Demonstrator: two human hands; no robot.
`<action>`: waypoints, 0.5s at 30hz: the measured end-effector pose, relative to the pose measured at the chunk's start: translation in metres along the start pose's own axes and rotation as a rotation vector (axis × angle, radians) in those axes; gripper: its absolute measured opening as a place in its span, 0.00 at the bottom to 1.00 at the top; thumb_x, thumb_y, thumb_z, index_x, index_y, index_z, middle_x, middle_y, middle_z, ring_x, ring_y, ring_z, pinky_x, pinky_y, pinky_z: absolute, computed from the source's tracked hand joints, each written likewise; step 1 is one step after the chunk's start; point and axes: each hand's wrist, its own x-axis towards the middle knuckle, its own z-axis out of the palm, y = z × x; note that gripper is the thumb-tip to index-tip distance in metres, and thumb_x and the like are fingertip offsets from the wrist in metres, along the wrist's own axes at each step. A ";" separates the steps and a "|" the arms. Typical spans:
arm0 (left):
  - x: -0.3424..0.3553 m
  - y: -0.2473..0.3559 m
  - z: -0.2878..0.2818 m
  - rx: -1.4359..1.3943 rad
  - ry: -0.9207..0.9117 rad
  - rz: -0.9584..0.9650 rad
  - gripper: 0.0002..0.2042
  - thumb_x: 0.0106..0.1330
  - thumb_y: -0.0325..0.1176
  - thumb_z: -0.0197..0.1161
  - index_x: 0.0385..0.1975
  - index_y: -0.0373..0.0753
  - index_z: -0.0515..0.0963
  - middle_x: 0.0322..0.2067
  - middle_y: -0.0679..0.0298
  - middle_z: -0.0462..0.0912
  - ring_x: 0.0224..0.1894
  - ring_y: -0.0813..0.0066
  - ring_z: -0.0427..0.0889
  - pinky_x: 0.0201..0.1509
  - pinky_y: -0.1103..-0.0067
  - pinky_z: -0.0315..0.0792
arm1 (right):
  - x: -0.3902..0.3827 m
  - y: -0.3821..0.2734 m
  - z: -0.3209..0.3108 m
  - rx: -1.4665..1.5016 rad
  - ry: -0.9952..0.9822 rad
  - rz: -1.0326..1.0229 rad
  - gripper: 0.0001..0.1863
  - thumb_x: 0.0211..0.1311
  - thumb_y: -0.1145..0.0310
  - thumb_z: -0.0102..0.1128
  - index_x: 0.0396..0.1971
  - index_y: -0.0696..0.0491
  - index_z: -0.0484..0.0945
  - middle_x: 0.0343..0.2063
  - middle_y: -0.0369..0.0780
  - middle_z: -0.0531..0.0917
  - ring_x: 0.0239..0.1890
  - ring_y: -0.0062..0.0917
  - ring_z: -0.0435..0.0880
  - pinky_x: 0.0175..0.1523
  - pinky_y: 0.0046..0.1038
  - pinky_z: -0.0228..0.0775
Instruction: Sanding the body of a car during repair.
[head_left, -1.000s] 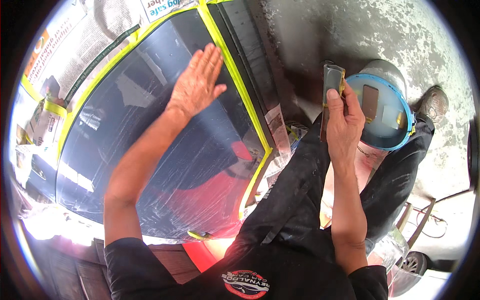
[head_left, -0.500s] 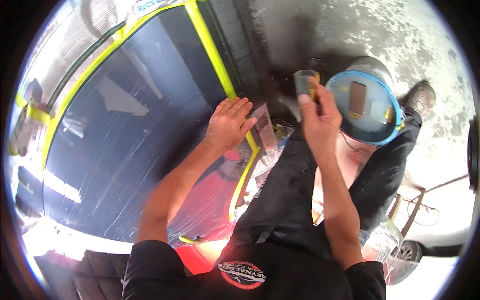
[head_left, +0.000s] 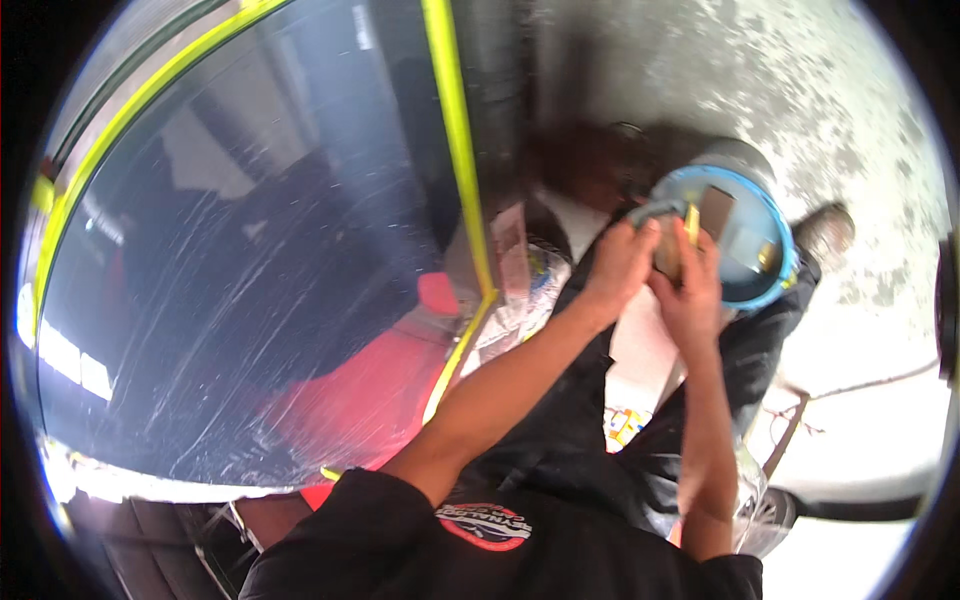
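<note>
Right hand (head_left: 697, 290) holds sanding block (head_left: 667, 250), right of centre, beside blue-rimmed bucket (head_left: 787, 245); left hand (head_left: 622, 265) at block's left side, grip too blurred to tell. Likely light, stiff, slippery if wet; best held by long sides.

The panel (head_left: 250, 250) is blue-black, streaked white, red toward its lower right corner; yellow tape (head_left: 462, 150) lines its right edge. The held block (head_left: 668, 258) is brown, the bucket's rim (head_left: 784, 235) blue, the floor (head_left: 850, 120) mottled grey.

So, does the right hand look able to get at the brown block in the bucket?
Probably yes: the open bucket leaves the brown block accessible near the right hand, though that hand grips a yellow-edged block.
</note>
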 end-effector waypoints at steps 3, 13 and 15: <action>0.002 0.009 -0.005 -0.282 0.055 -0.201 0.18 0.84 0.43 0.53 0.57 0.35 0.80 0.50 0.64 0.84 0.50 0.74 0.83 0.49 0.72 0.83 | 0.004 0.026 -0.024 0.116 -0.046 -0.046 0.35 0.57 0.81 0.69 0.68 0.53 0.78 0.65 0.49 0.76 0.67 0.43 0.77 0.69 0.37 0.72; 0.015 -0.014 -0.007 0.477 0.189 0.176 0.15 0.78 0.35 0.53 0.58 0.35 0.74 0.38 0.37 0.85 0.47 0.33 0.84 0.54 0.50 0.75 | 0.018 0.060 -0.013 -0.588 -0.042 -0.048 0.44 0.63 0.74 0.68 0.79 0.52 0.61 0.73 0.53 0.68 0.74 0.54 0.65 0.78 0.50 0.57; 0.016 -0.024 0.005 0.490 0.175 0.153 0.15 0.77 0.34 0.53 0.58 0.36 0.74 0.39 0.37 0.86 0.47 0.33 0.84 0.55 0.50 0.75 | 0.013 0.028 0.000 -0.394 -0.117 -0.150 0.51 0.62 0.73 0.68 0.82 0.53 0.50 0.76 0.53 0.63 0.77 0.55 0.59 0.80 0.50 0.52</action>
